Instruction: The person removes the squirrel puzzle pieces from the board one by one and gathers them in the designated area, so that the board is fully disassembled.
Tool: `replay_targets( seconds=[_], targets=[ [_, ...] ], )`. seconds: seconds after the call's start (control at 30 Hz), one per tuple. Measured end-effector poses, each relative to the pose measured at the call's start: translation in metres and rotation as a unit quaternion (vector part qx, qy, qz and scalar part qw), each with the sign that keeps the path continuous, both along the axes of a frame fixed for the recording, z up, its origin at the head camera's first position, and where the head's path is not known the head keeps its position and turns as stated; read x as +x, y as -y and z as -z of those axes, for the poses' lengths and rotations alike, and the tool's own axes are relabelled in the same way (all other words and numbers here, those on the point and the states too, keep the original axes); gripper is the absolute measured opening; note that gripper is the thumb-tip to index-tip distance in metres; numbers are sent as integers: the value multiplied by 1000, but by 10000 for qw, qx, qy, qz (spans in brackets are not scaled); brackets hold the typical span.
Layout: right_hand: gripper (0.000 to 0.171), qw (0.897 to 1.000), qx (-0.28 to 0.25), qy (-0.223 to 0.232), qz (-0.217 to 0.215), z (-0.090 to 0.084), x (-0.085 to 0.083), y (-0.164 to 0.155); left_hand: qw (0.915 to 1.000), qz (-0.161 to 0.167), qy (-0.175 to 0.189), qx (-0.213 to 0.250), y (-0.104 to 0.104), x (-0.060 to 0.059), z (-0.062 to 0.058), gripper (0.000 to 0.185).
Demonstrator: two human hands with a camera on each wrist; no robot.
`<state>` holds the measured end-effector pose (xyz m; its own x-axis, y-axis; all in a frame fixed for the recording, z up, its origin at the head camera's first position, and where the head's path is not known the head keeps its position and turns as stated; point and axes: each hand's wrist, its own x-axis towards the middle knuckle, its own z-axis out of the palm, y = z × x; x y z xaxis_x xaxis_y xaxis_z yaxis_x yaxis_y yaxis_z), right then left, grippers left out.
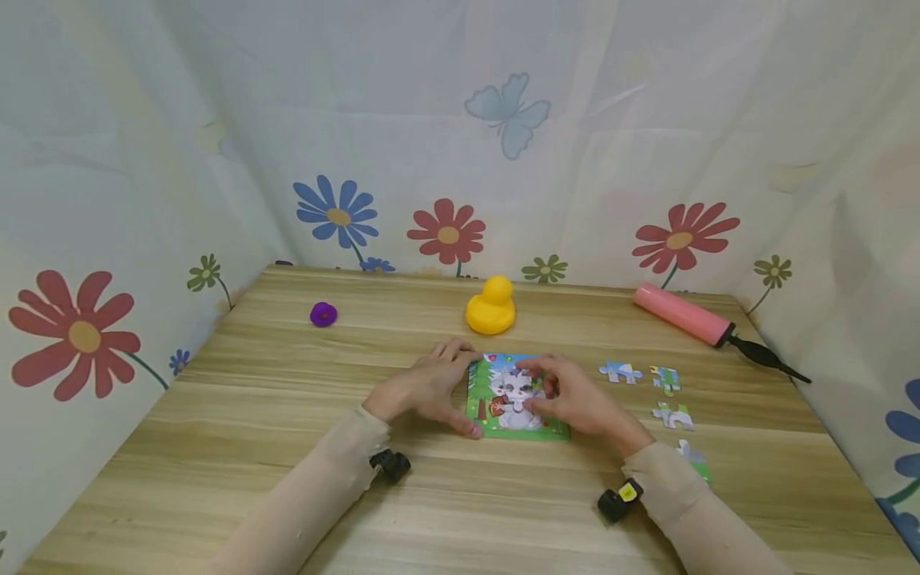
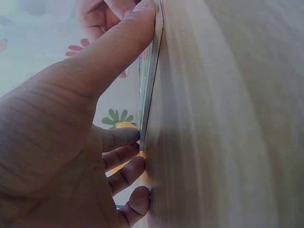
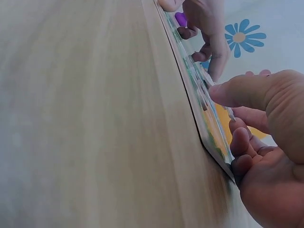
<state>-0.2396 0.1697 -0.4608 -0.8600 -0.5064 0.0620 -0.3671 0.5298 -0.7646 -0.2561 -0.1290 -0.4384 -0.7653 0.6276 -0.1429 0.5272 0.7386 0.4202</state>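
While your left hand [image 1: 431, 387] lies along the left side of the puzzle board [image 1: 505, 411], its thumb touches the near left corner and its forefinger touches the far left corner. The fingers of this hand are spread well apart from the thumb, and the other fingertips are near the counter [image 1: 287, 383], as the left wrist view shows. The board lies flat in the middle of the counter, and you can see on it a grey animal with green and blue around it.

Your right hand [image 1: 578, 395] is above the right part of the board. Its thumb and fingers are clamped on a small puzzle piece [image 3: 231, 113], which is tilted over the board; the fingers hide a good part of it.

To the right of this hand, you have four loose pieces lying apart from one another: one [image 1: 620, 372] is far and most to the left, and the other three [image 1: 673, 415] make a row from far to near. The nearest of these is partly covered by your right sleeve [image 1: 676, 495].

Beyond the board sits a yellow duck [image 1: 491, 307]. A purple ring [image 1: 323, 315] lies at the far left, and a pink pump [image 1: 683, 314] with a black end lies slanted at the far right.
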Motion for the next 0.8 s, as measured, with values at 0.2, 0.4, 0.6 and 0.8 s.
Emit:
replay_targets(
  seconds=[0.2, 0.4, 0.6, 0.8],
  targets=[
    [57, 9999, 6, -114, 90, -3, -1, 0, 10000, -14, 0, 7, 0, 0, -1, 132],
    [57, 9995, 2, -275, 145, -18, 0, 0, 10000, -13, 10, -1, 1, 0, -3, 132],
    [57, 9984, -72, -520, 210, -34, 0, -4, 10000, -59, 52, 7, 1, 0, -4, 132],
    [56, 9969, -237, -707, 248, -44, 4, -12, 9999, -39, 89, -44, 0, 1, -1, 133]
  ],
)
